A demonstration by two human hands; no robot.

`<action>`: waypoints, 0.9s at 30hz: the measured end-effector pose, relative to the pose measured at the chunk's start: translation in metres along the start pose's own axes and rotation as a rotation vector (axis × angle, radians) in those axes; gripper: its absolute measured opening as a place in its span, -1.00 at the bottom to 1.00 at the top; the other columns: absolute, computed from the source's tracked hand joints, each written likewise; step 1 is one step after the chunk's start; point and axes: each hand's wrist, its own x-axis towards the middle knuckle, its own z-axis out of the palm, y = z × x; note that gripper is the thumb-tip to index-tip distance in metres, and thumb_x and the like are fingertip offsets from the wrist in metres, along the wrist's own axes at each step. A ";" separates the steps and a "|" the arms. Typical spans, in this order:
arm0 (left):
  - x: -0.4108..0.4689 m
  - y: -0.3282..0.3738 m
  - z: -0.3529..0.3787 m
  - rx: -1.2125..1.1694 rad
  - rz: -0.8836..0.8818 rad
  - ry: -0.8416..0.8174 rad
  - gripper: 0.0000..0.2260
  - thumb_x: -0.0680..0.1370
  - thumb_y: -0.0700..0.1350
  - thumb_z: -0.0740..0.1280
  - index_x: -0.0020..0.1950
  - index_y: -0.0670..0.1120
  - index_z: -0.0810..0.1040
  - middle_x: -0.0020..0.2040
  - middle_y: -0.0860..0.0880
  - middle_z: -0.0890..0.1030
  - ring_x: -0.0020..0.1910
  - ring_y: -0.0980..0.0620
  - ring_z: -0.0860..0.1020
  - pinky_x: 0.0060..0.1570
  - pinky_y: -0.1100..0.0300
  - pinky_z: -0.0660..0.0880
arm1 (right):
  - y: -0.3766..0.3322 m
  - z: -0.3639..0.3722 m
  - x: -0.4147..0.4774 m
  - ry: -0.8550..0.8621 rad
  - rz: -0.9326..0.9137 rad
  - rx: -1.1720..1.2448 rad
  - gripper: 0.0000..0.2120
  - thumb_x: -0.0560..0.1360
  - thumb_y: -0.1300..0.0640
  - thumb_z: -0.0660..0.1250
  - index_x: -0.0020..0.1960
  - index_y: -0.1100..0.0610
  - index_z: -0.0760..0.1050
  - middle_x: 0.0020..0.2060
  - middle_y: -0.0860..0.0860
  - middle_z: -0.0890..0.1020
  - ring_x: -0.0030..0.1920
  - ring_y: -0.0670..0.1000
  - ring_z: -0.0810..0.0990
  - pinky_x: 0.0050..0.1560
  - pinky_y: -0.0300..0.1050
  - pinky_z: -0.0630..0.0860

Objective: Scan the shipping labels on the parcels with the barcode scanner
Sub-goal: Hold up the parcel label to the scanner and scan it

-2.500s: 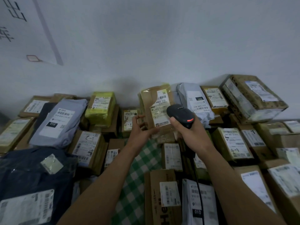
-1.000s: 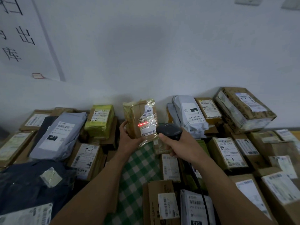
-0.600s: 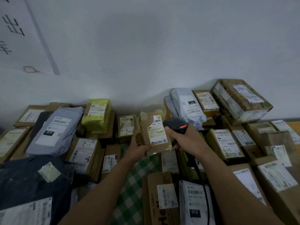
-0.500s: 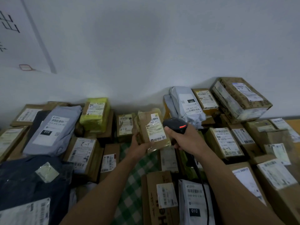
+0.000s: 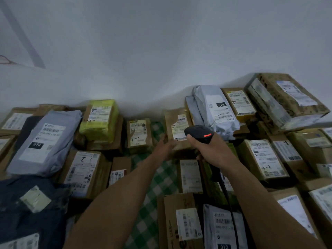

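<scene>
A small brown parcel wrapped in clear tape, with a white label, stands at the back between a box marked "4-2" and a grey mailer bag. My left hand is blurred; its fingers look stretched out and touch the parcel's lower left edge. My right hand grips the handle of the black barcode scanner. The scanner's head, with a red light lit on top, is right in front of the parcel's label. Its black cable hangs down over the parcels below.
Parcels cover the surface: a yellow-green one, a grey bag marked "010", boxes marked "2-5" and "4-3", a large box at back right. A green checked cloth shows between them. A white wall stands behind.
The brown parcel went from being held up in my left hand under the red scan line down to the back row. My left hand's grip has loosened. The scanner stayed close to it.
</scene>
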 end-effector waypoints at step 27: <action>0.036 -0.012 -0.097 0.492 -0.078 0.456 0.20 0.31 0.20 0.65 0.66 -0.07 -0.09 0.61 -0.14 0.22 0.57 -0.20 0.23 0.53 -0.08 0.21 | 0.005 0.054 0.029 -0.163 0.040 -0.094 -0.58 0.55 -0.16 0.45 0.34 -0.06 0.52 -0.04 -0.05 0.69 -0.23 -0.03 0.69 -0.39 -0.33 0.51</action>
